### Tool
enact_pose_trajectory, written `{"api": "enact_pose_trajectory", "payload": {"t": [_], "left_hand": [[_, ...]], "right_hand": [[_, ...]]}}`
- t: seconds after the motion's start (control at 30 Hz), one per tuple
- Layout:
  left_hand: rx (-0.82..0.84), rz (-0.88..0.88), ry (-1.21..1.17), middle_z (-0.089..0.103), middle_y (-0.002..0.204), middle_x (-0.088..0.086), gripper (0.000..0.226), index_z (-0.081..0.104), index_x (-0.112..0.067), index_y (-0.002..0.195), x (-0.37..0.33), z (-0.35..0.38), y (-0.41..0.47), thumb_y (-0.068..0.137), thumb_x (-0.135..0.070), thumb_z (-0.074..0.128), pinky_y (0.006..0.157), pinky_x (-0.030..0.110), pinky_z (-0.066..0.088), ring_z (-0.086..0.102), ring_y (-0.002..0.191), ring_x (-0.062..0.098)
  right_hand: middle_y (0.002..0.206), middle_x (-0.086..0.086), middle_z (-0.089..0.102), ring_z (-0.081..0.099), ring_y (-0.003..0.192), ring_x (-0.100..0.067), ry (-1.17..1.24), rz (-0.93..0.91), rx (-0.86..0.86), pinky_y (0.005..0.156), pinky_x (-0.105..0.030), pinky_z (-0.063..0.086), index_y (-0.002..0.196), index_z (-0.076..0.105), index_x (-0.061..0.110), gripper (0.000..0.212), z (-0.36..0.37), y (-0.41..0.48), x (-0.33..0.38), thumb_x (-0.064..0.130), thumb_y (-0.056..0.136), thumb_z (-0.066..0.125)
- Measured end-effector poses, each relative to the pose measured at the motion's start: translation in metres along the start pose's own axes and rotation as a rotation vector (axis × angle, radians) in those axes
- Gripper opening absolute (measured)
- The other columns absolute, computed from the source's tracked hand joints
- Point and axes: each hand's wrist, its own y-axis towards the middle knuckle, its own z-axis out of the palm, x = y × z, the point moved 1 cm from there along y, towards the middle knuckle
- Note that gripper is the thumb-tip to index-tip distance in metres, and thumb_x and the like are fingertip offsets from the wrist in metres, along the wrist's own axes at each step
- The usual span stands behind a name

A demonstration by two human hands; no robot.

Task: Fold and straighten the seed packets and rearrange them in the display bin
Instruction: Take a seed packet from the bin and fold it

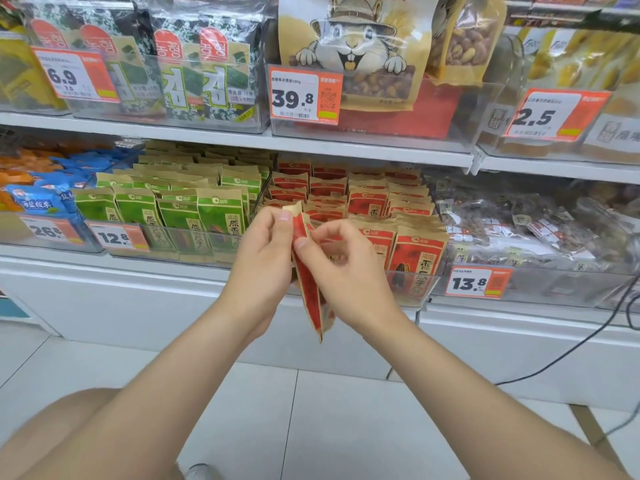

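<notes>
Though blurred, seemingly tiled floor (329,427).

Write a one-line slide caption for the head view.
Left hand and right hand pinch a red seed packet before the display bin.

white shelf (145,268) bears 2 clear seed-packet bins (412,289) (side by side).

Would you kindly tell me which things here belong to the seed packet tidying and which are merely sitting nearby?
Job: held red packet, pinched by the left hand and right hand; shelved red packets standing in the clear bin.
Nearby only: green packets, seaweed bags, squirrel bag, blue bags, price tags, black cable.
</notes>
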Motion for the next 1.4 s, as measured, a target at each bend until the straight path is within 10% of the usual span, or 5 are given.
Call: {"api": "enact_pose_trajectory", "payload": {"t": [0.33, 0.5, 0.7, 0.97, 1.4], "left_hand": [[0.021, 0.117, 0.180, 0.063, 0.083, 0.003, 0.032, 0.056, -0.011, 0.097, 0.000, -0.003, -0.002, 0.115, -0.036, 0.047, 0.078, 0.052, 0.055, 0.061, 0.076, 0.017], [-0.064, 0.164, 0.196, 0.069, 0.085, 0.002, 0.030, 0.059, -0.013, 0.095, 0.002, -0.006, 0.001, 0.115, -0.034, 0.047, 0.078, 0.042, 0.054, 0.063, 0.078, 0.010], [-0.065, 0.161, 0.204, 0.075, 0.090, 0.005, 0.030, 0.064, -0.015, 0.095, 0.001, -0.016, 0.005, 0.112, -0.038, 0.054, 0.079, 0.047, 0.057, 0.070, 0.082, 0.023], [0.036, 0.384, 0.651, 0.060, 0.077, -0.004, 0.037, 0.057, -0.018, 0.073, 0.002, -0.015, -0.006, 0.107, -0.032, 0.057, 0.071, 0.034, 0.045, 0.059, 0.077, 0.015], [0.166, 0.246, 0.385, 0.072, 0.073, 0.001, 0.039, 0.072, -0.020, 0.078, -0.004, -0.028, -0.003, 0.108, -0.042, 0.059, 0.069, 0.042, 0.052, 0.061, 0.067, 0.017]], "right_hand": [[0.090, -0.019, 0.077, 0.073, 0.077, -0.025, 0.330, 0.106, -0.003, 0.077, -0.048, 0.061, 0.097, 0.072, 0.006, 0.037, 0.004, -0.009, 0.000, 0.042, 0.106, 0.066], [0.092, 0.000, 0.076, 0.070, 0.085, -0.015, 0.230, 0.048, 0.096, 0.081, -0.040, 0.058, 0.089, 0.068, 0.015, 0.032, 0.000, -0.005, 0.000, 0.044, 0.099, 0.074], [0.100, -0.009, 0.080, 0.077, 0.097, -0.036, 0.223, 0.048, 0.224, 0.091, -0.063, 0.062, 0.094, 0.065, 0.017, 0.036, -0.009, 0.002, -0.001, 0.049, 0.089, 0.079], [0.070, 0.003, 0.064, 0.059, 0.065, -0.006, 0.207, -0.015, 0.070, 0.062, -0.025, 0.050, 0.090, 0.064, 0.002, 0.047, -0.012, 0.003, 0.002, 0.044, 0.109, 0.057], [0.099, -0.004, 0.081, 0.079, 0.087, -0.025, 0.332, 0.095, 0.281, 0.084, -0.051, 0.066, 0.107, 0.064, 0.004, 0.024, -0.027, 0.009, 0.002, 0.028, 0.106, 0.068]]}}
